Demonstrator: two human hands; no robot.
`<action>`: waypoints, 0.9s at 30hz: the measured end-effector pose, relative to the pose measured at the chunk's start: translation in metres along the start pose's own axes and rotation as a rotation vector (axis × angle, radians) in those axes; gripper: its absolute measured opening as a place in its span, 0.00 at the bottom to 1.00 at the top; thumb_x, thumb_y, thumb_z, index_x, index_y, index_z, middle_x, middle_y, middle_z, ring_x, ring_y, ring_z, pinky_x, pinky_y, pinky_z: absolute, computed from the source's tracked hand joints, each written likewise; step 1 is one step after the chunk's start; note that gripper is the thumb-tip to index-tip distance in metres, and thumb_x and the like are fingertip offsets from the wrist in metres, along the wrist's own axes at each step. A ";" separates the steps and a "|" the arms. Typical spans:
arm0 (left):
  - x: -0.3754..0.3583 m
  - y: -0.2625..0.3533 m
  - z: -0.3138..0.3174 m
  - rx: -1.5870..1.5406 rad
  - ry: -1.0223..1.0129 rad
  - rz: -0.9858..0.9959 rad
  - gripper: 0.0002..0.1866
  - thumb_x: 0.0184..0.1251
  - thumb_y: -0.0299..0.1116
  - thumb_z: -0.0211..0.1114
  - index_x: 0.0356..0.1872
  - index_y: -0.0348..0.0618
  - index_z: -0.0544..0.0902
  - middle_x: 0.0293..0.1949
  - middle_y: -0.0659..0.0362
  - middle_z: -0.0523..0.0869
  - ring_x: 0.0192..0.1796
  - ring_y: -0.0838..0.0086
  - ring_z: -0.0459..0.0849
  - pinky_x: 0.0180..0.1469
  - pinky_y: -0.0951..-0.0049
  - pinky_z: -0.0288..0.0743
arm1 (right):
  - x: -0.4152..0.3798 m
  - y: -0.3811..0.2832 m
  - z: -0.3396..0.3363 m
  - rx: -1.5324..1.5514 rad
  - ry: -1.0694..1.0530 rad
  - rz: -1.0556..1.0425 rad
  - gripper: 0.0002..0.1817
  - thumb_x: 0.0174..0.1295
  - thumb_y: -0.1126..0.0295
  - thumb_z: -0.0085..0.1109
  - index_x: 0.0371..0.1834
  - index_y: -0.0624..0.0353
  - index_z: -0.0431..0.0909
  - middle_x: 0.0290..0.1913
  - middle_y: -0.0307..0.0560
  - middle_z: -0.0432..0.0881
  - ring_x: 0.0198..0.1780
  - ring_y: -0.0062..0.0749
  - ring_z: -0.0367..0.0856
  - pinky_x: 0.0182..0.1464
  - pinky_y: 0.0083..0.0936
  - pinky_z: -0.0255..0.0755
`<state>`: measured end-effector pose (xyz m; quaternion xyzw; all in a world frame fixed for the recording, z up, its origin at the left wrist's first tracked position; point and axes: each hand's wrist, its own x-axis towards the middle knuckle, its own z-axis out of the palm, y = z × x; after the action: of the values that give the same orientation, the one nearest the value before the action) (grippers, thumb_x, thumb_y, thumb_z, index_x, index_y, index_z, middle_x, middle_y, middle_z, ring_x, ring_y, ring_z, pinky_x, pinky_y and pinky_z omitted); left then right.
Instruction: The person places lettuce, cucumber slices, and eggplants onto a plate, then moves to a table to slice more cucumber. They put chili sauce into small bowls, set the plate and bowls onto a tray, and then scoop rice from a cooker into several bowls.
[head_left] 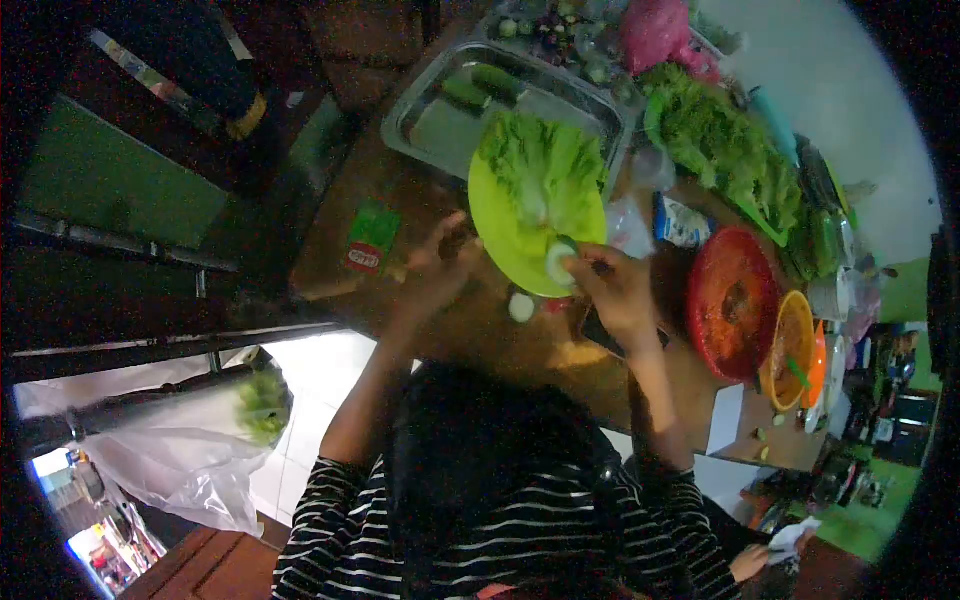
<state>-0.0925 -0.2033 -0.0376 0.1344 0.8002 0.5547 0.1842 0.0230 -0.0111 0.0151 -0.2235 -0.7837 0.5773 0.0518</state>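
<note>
My right hand [618,290] pinches a pale round cucumber slice [561,262] over the near edge of a yellow-green plate [488,212]. Frilly lettuce leaves [545,165] cover the far part of that plate. Left of the plate, my left hand [440,258] hovers over the table, somewhat blurred, its fingers apart and nothing seen in them. Just below the plate a whitish round piece [521,307] lies on the wooden table [465,335]. A small green and red packet [372,236] is near my left hand.
Behind the plate stands a metal tray [405,125] with cucumbers [465,92]. To the right are a lettuce-filled green basket [655,120], a red bowl [735,235] and an orange bowl [790,300]. A dark phone-like object [598,335] lies under my right wrist. Another person's hand [750,562] shows lower right.
</note>
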 end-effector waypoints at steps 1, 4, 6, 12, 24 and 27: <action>0.009 -0.014 0.010 -0.084 0.002 -0.037 0.27 0.54 0.41 0.63 0.56 0.44 0.69 0.42 0.54 0.79 0.41 0.71 0.78 0.44 0.72 0.72 | 0.011 0.006 0.008 0.052 0.004 -0.010 0.13 0.52 0.70 0.62 0.39 0.66 0.77 0.28 0.42 0.80 0.27 0.18 0.75 0.29 0.16 0.71; 0.018 -0.024 0.023 -0.140 0.024 -0.017 0.29 0.53 0.41 0.64 0.57 0.43 0.68 0.44 0.53 0.77 0.43 0.71 0.77 0.45 0.72 0.71 | 0.036 0.027 0.034 0.119 0.045 -0.040 0.13 0.53 0.68 0.62 0.38 0.66 0.78 0.28 0.44 0.81 0.27 0.20 0.76 0.31 0.18 0.71; 0.023 -0.032 0.023 -0.138 0.020 -0.004 0.30 0.53 0.41 0.64 0.57 0.43 0.67 0.44 0.53 0.77 0.43 0.71 0.77 0.45 0.72 0.71 | 0.045 0.038 0.044 -0.001 0.075 -0.184 0.14 0.55 0.68 0.59 0.40 0.67 0.77 0.32 0.52 0.82 0.31 0.32 0.80 0.36 0.25 0.72; 0.020 -0.011 0.009 -0.328 -0.131 -0.191 0.29 0.55 0.38 0.64 0.57 0.43 0.66 0.42 0.53 0.77 0.40 0.69 0.77 0.42 0.69 0.72 | 0.034 0.011 0.038 -0.407 0.162 -0.277 0.14 0.55 0.66 0.59 0.39 0.66 0.78 0.29 0.54 0.81 0.29 0.28 0.79 0.33 0.23 0.72; 0.217 0.015 0.003 0.186 0.179 0.449 0.19 0.57 0.35 0.58 0.48 0.37 0.73 0.44 0.42 0.76 0.45 0.54 0.77 0.50 0.63 0.70 | 0.031 0.019 -0.023 -0.275 0.301 -0.253 0.08 0.57 0.72 0.56 0.36 0.64 0.78 0.33 0.50 0.82 0.33 0.30 0.80 0.37 0.24 0.73; 0.274 0.003 0.012 0.342 -0.034 0.458 0.19 0.56 0.36 0.59 0.47 0.37 0.73 0.43 0.44 0.77 0.44 0.57 0.77 0.50 0.64 0.70 | -0.004 -0.010 -0.016 -0.204 0.116 -0.102 0.08 0.55 0.72 0.56 0.36 0.65 0.78 0.35 0.52 0.81 0.36 0.33 0.80 0.43 0.25 0.72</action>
<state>-0.3331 -0.0774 -0.0788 0.3500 0.8279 0.4363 0.0422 0.0288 -0.0005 0.0304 -0.2202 -0.8444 0.4773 0.1032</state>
